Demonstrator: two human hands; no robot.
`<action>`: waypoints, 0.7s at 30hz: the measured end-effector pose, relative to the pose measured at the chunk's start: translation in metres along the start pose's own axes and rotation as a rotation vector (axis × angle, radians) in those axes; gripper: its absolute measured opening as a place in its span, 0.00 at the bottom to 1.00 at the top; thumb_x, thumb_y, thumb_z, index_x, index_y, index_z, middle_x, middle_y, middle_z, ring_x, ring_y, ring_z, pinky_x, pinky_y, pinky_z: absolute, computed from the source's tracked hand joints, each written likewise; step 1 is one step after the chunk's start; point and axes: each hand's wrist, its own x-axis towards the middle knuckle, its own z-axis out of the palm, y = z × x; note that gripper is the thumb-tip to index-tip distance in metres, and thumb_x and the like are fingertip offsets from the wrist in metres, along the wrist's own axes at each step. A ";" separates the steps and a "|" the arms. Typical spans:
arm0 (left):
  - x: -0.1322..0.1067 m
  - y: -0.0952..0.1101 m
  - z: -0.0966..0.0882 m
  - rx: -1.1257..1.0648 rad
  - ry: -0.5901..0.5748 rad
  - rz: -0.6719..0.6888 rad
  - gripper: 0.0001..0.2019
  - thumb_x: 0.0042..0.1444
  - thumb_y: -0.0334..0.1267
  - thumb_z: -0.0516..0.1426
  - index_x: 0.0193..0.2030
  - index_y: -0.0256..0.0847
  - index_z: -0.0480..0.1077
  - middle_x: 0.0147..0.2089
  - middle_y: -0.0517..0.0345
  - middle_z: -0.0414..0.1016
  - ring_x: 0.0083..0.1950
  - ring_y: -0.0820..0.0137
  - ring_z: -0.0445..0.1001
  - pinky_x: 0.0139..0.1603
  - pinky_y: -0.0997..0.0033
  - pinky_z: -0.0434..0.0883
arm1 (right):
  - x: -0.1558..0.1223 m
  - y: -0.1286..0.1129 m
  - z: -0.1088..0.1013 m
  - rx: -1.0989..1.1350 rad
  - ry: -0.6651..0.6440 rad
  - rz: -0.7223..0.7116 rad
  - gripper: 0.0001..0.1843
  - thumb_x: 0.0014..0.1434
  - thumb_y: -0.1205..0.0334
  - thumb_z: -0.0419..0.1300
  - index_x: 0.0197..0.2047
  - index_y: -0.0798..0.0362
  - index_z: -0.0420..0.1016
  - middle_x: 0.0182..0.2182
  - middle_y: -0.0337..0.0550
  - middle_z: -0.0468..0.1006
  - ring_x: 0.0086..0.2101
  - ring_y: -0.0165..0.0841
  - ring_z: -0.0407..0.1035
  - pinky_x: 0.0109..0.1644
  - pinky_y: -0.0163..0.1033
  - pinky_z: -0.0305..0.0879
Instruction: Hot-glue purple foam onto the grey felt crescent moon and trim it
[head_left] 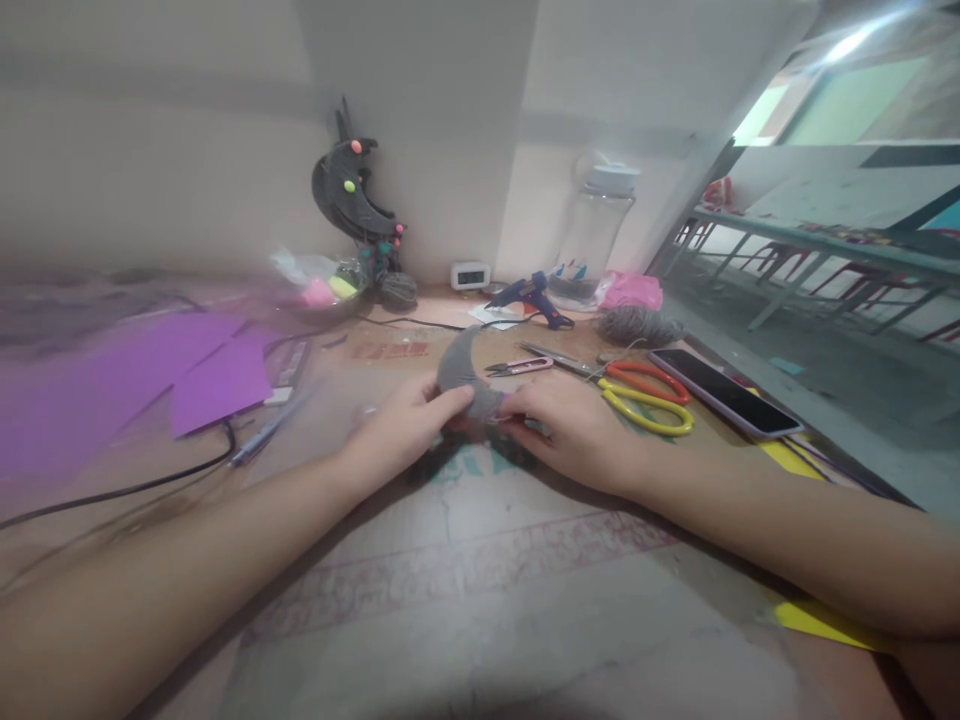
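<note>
Both forearms enter low from the sides and converge at mid-table, wrists close to the table [480, 620]. Grey crescent [458, 362] is between the hands, lower end toward the wearer, upper tip pointing away and curving right.

Left hand [412, 425]: forearm runs up and rightward from the lower left corner; back of hand faces up. Thumb lies across the crescent's lower part, gripping it; the other fingers are mostly hidden beneath or behind it.

Right hand [574, 430]: forearm runs leftward from the right edge, back of hand up, fingers bent inward. Thumb and forefinger tips meet at the crescent's lower right end, beside a small purple bit. Cannot tell whether they pinch the crescent, the bit or both.

Nearby: snips [525, 366] just beyond the right hand; scissors [562, 361] to their right, handles toward the right forearm; phone [724, 392] farther right.
</note>
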 end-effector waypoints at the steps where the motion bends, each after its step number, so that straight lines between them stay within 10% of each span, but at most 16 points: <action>1: 0.001 0.000 0.000 -0.015 0.012 -0.006 0.10 0.55 0.46 0.57 0.33 0.40 0.71 0.28 0.61 0.71 0.30 0.70 0.67 0.31 0.72 0.64 | 0.000 -0.001 -0.001 0.014 -0.010 -0.009 0.09 0.66 0.57 0.57 0.41 0.51 0.75 0.34 0.44 0.80 0.36 0.36 0.71 0.42 0.41 0.63; 12: 0.002 0.000 -0.003 0.044 0.079 0.032 0.12 0.58 0.47 0.57 0.31 0.41 0.67 0.27 0.63 0.68 0.29 0.72 0.66 0.31 0.73 0.63 | 0.018 0.022 -0.045 0.051 0.222 0.186 0.09 0.66 0.60 0.55 0.38 0.49 0.77 0.33 0.44 0.81 0.35 0.37 0.73 0.42 0.42 0.65; 21: 0.008 -0.014 -0.005 -0.015 0.110 0.043 0.14 0.58 0.50 0.58 0.35 0.39 0.69 0.27 0.64 0.68 0.29 0.72 0.66 0.32 0.73 0.63 | 0.027 0.065 -0.032 0.241 0.327 0.499 0.07 0.55 0.70 0.57 0.35 0.53 0.76 0.33 0.42 0.81 0.36 0.35 0.74 0.44 0.42 0.68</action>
